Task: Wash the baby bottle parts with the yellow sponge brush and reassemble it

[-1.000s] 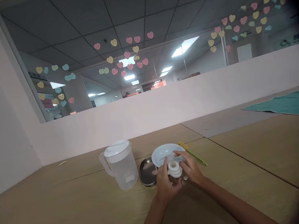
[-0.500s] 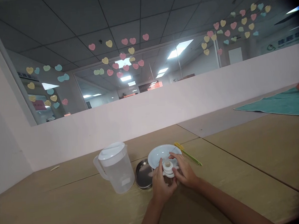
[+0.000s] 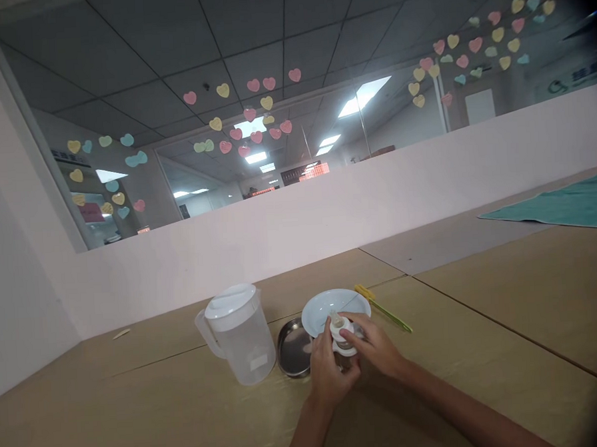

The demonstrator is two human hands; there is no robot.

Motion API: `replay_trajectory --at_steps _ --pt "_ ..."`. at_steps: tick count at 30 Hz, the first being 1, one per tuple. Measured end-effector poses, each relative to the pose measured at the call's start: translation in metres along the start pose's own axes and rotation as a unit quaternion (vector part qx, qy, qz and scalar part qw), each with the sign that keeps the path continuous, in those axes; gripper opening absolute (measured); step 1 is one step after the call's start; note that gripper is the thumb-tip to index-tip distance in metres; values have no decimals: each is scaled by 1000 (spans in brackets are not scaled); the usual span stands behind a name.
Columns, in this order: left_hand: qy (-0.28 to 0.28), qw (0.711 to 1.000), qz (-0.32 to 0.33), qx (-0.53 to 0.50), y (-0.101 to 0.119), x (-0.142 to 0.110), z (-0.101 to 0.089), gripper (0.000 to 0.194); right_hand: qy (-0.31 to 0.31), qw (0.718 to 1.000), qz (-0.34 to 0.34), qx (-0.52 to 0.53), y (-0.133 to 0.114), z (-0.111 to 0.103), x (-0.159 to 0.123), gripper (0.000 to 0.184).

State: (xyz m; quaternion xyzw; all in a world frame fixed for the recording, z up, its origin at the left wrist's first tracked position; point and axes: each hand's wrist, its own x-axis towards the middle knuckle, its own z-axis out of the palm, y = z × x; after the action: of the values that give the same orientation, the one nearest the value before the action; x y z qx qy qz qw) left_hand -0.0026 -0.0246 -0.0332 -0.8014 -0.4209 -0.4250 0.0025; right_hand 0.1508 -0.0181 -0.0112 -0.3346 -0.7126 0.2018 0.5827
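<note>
White-topped bottle (image 3: 342, 334) in both hands, bowl (image 3: 319, 312) just behind.

Bare tabletop (image 3: 152, 404) lies open left of the pitcher (image 3: 248, 339); the tray (image 3: 294, 348) blocks its right.

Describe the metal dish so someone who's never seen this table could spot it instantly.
On the tan table, find the tall lidded pitcher and the pale bowl. The metal dish sits between them, shallow and rounded. Its dark, shiny look sets it apart from the whitish pitcher and bowl.
</note>
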Motion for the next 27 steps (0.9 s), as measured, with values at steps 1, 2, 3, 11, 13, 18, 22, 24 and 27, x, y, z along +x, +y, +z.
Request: replay_trajectory --at_steps 1,2,3,11,13,18,22,24,27 --pt "-2 1000 -3 -1 1 0 0 80 12 999 23 42 -2 -1 3 42" --pt "-4 1000 -7 -1 2 0 -1 80 23 995 44 88 -3 -3 6 44" --pt "-6 1000 -12 -2 4 0 -1 80 31 988 66 133 -4 -5 10 47" --pt "-8 1000 -12 -2 6 0 -3 79 -2 960 113 258 -3 -23 21 50" --pt "-6 1000 -4 1 6 0 -3 75 -77 966 97 229 -9 -22 17 48" --pt "-3 1000 1 -2 9 1 -4 61 -129 967 93 200 -20 -18 13 49" --pt "-4 1000 -2 0 10 1 -4 61 -123 959 111 231 -14 -20 16 53" --pt "-8 1000 -4 4 9 1 -4 69 -96 952 117 268 -8 -24 18 54" --pt "-16 1000 -7 4 8 1 -4 77 -1 931 137 339 -2 -32 20 55"
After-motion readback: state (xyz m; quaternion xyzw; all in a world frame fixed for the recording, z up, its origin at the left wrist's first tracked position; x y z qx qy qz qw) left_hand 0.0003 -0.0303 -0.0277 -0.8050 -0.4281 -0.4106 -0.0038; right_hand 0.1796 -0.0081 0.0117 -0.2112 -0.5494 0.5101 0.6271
